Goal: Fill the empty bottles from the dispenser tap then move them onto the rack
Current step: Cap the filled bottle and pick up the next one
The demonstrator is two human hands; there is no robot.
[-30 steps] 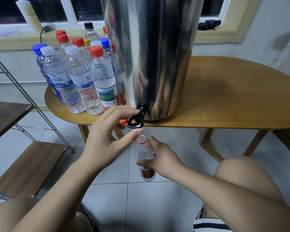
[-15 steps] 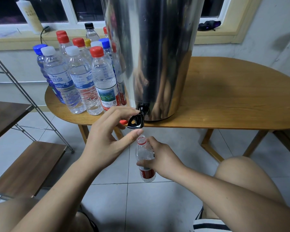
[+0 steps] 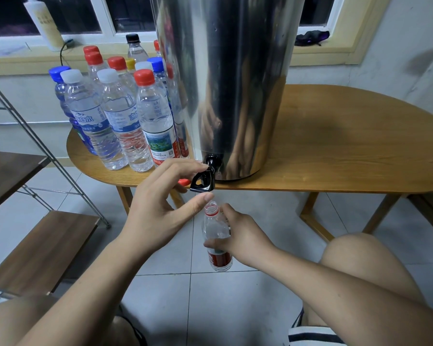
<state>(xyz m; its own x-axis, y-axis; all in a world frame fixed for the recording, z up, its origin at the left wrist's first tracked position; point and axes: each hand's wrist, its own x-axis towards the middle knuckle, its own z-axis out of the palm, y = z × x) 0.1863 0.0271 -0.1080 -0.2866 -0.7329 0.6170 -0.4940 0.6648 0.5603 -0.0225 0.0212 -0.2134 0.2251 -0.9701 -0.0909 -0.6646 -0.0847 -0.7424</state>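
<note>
Left hand [image 3: 160, 211] pinches the one tap [image 3: 204, 179]; right hand [image 3: 243, 236] holds one uncapped bottle [image 3: 214, 228] beneath it.

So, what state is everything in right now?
tap, pinched by left hand; flow not discernible
held bottle, uncapped, upright under tap, gripped by right hand
red cap, off, lying at table edge
spare bottles, capped, upright, clustered
dispenser, upright on table

Bare forearms [image 3: 93, 283], bare right knee [image 3: 348, 250]; black-and-white striped shorts [image 3: 313, 336]; short plain thumbnail [image 3: 206, 197] on left grip [image 3: 158, 208].
</note>
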